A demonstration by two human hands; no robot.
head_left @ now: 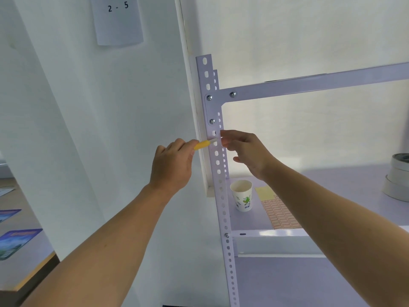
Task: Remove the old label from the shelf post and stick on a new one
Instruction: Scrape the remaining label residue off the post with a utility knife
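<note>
The white perforated shelf post (pixel 222 196) runs down the middle of the view. My left hand (pixel 172 165) grips a small yellow-handled scraper (pixel 204 144), its pale tip lying against the post's face just below the bracket screws. My right hand (pixel 247 151) is at the post's right edge at the same height, thumb and forefinger pinched together right at the post. The old label itself is too small and pale to make out. A sheet of small labels (pixel 277 212) lies on the shelf board below my right forearm.
A paper cup (pixel 241 197) stands on the shelf board (pixel 332 187) close to the post. Rolls of white tape (pixel 398 178) are stacked at the right edge. A paper sign reading 2 - 5 (pixel 118 18) hangs on the wall. A desk with printed cards (pixel 15 242) is at lower left.
</note>
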